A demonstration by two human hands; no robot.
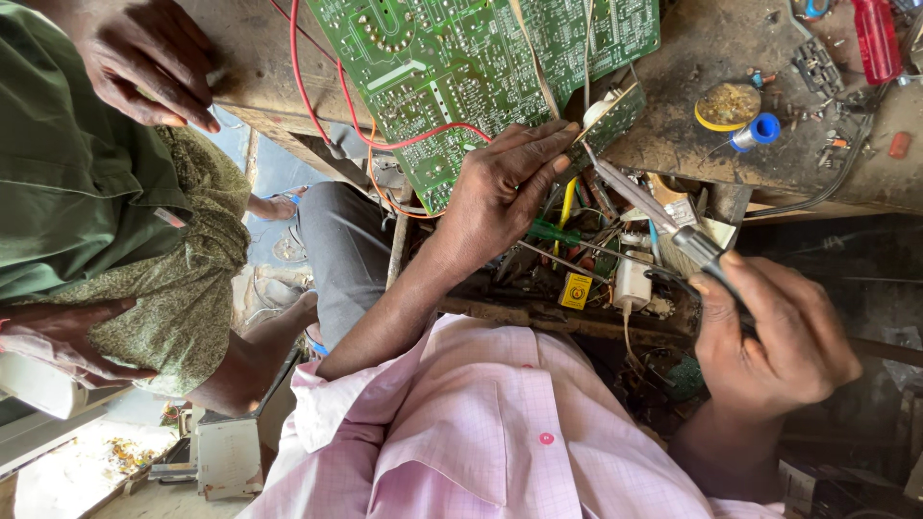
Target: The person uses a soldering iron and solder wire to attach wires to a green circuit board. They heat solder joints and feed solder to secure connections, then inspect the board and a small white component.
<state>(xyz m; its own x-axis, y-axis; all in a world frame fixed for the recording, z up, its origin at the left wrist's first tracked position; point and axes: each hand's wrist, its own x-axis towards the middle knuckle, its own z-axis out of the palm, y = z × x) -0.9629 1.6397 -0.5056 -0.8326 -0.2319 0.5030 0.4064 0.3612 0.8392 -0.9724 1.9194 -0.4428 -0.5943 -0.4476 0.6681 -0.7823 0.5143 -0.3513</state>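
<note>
Left hand (505, 183) pinches edge of small circuit board (608, 117), fingers closed on it, beside large green circuit board (461, 67) lying on bench (692, 67). Right hand (774, 336) closed around soldering iron (663, 216), tip pointing at small board. Red wires (322, 106) trail across large board. Solder spool (757, 132) and round tin (727, 106) on bench. Another person's hand (144, 62) rests at bench edge.

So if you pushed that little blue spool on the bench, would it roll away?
Probably. The blue spool looks round and lies on its side, so a nudge could set it rolling. It seems small and likely light. The bench is gritty, with small parts scattered about, which would likely stop it soon. The round yellow tin beside it sits flat and should stay put.
</note>
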